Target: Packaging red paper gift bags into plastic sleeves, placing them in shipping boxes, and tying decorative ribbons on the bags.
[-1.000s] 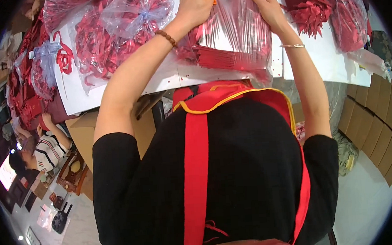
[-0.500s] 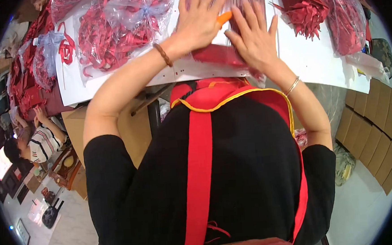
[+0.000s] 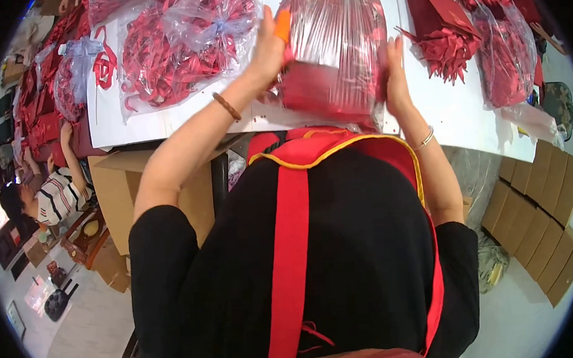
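Observation:
A clear plastic bag packed with dark red pieces [image 3: 338, 54] lies on the white table in front of me, its film wrinkled and shiny. My left hand [image 3: 269, 55] is pressed along the bag's left side, with an orange finger cover [image 3: 282, 25] on one digit. Along the right side, my right hand [image 3: 395, 80] stands on edge with its fingers pointing away from me. The two hands clasp the bag between them. Part of the fingers on the bag's sides is hidden.
Left on the white table [image 3: 178, 123] lies a large bag of red ribbons [image 3: 168, 61]. Right are red paper bags [image 3: 444, 18] and another filled plastic bag [image 3: 505, 54]. Cardboard boxes [image 3: 538, 219] stack at lower right; an open carton [image 3: 120, 189] stands below left. A person in stripes [image 3: 61, 193] works far left.
Both hands have gone from lying flat on top of the bag to its two sides. More of the bag shows, and it sits nearer to me.

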The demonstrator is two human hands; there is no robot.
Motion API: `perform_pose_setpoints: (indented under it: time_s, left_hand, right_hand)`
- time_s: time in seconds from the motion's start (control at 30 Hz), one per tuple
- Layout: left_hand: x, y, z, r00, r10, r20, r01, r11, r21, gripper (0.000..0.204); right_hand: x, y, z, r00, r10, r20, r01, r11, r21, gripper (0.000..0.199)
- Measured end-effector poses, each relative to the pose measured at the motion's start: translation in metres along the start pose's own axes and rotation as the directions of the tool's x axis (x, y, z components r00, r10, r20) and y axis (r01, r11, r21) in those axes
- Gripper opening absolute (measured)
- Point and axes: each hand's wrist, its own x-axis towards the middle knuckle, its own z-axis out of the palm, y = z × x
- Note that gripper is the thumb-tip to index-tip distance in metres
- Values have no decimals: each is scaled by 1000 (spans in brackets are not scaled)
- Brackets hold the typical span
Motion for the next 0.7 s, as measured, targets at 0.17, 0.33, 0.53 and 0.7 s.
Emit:
perform_pose_setpoints:
  time_s: [0.17,0.33,0.53,0.7]
  left_hand:
    - [-9,-2,16,985,166,42,-160,981,-111,64]
    - [-24,1,9,999,42,25,-38,990,-136,69]
    - [-43,-9,33,894,442,-76,-310,732,607,61]
    - [-41,-12,31,905,424,-37,-327,748,577,62]
  right_hand:
    - [6,13,10,990,75,122,-101,970,221,85]
    - [6,2,2,965,153,213,-178,979,104,92]
    - [12,10,13,995,-94,-11,85,941,-326,83]
    - [16,13,13,997,-19,79,23,999,-45,81]
